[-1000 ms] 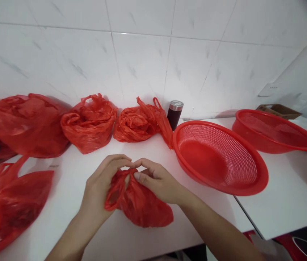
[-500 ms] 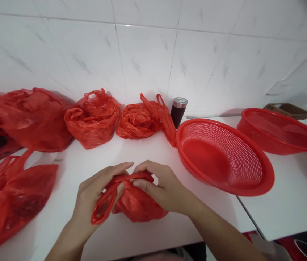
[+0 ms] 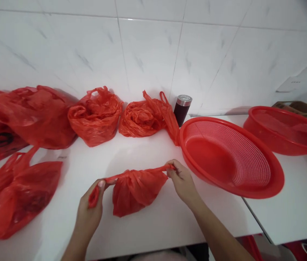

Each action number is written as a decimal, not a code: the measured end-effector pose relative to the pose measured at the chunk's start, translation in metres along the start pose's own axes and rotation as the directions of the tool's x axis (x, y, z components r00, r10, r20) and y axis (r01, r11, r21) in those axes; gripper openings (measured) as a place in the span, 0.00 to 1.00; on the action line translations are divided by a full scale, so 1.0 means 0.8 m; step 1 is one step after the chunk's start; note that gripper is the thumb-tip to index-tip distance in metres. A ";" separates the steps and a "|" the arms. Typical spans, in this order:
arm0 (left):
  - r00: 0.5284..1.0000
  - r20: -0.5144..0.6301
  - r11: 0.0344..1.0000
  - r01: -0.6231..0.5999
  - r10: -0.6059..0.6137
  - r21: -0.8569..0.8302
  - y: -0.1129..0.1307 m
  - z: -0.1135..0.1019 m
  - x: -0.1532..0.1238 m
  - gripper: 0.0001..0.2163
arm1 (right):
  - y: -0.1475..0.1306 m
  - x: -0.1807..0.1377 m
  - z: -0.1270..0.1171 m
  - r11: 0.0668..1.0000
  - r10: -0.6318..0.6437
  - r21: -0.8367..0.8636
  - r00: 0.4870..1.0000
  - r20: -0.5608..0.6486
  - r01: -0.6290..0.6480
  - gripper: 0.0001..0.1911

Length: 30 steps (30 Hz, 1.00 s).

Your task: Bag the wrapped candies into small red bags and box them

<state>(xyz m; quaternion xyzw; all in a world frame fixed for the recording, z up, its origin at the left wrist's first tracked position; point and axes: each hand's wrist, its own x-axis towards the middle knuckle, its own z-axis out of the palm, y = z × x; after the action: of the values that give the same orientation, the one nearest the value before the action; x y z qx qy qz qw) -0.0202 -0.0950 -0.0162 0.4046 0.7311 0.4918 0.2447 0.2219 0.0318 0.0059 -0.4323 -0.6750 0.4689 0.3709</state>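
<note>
Between my hands a small red plastic bag (image 3: 138, 194) is stretched by its two handles, its top gathered into folds at the middle. My left hand (image 3: 91, 201) pinches the left handle, and a loop of it sticks out past the thumb. The right handle's end is pinched in the fingertips of my right hand (image 3: 180, 179). The bag's body hangs just over or rests on the white table (image 3: 148, 235); I cannot tell which. What is inside it is hidden by the red plastic.
Several red bags (image 3: 96, 119) line the tiled wall, and a tied one (image 3: 34, 195) lies at left. A dark cylinder with a silver lid (image 3: 182, 110) stands behind. To the right are a red colander (image 3: 274, 174), a second red basket (image 3: 262, 137) and a brown tray (image 3: 302, 108).
My hands have moved apart, the left to the left and the right to the right. The bag's handles, bunched close together before, are now pulled out taut to both sides.
</note>
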 end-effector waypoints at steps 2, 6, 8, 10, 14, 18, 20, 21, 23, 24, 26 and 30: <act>0.995 -0.075 0.992 0.051 -0.059 -0.115 0.007 0.027 -0.005 0.21 | -0.004 0.001 0.019 0.989 -0.072 -0.129 0.997 -0.016 0.069 0.09; 0.997 -0.071 0.991 0.031 -0.041 -0.132 0.029 0.070 -0.013 0.18 | -0.015 -0.007 0.050 0.929 -0.115 -0.316 0.960 0.256 0.195 0.19; 1.000 -0.025 0.997 -0.015 0.013 -0.082 0.032 0.078 -0.017 0.16 | -0.011 -0.013 0.054 0.932 -0.086 -0.302 0.933 0.349 0.198 0.18; 0.999 0.031 0.999 -0.044 0.044 -0.011 0.031 0.079 -0.017 0.15 | -0.004 -0.017 0.051 0.953 -0.054 -0.261 0.933 0.355 0.154 0.12; 0.982 0.186 0.972 -0.053 0.010 0.228 0.025 0.075 -0.007 0.15 | 0.013 -0.009 0.034 0.991 0.001 -0.127 0.949 0.315 0.042 0.06; 0.968 0.251 0.911 -0.094 -0.011 0.402 0.026 0.076 0.023 0.10 | 0.031 0.011 0.028 0.996 -0.003 -0.088 0.958 0.287 0.029 0.04; 0.962 0.272 0.881 -0.113 -0.018 0.459 0.027 0.079 0.042 0.06 | 0.039 0.019 0.030 0.983 -0.029 -0.164 0.956 0.290 0.080 0.07; 0.959 0.282 0.861 -0.124 -0.024 0.493 0.028 0.081 0.051 0.07 | 0.042 0.022 0.031 0.973 -0.038 -0.209 0.956 0.291 0.102 0.09; 0.956 0.293 0.815 -0.141 -0.037 0.562 0.029 0.085 0.066 0.09 | 0.048 0.025 0.033 0.949 -0.037 -0.292 0.960 0.277 0.120 0.13; 0.955 0.295 0.791 -0.147 -0.044 0.594 0.029 0.087 0.072 0.10 | 0.051 0.026 0.034 0.936 -0.032 -0.330 0.965 0.260 0.120 0.15; 0.953 0.298 0.748 -0.157 -0.057 0.645 0.031 0.092 0.082 0.12 | 0.054 0.028 0.036 0.901 -0.026 -0.415 0.973 0.229 0.122 0.19; 0.946 0.315 0.688 -0.175 -0.082 0.705 0.032 0.099 0.097 0.13 | 0.060 0.036 0.042 0.824 -0.010 -0.552 0.977 0.212 0.128 0.20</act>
<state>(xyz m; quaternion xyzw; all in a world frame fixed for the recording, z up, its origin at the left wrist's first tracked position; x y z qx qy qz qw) 0.0056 0.0159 -0.0213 0.5611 0.8047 0.0967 0.1683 0.1928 0.0574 -0.0465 -0.4482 -0.8320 0.2766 0.1745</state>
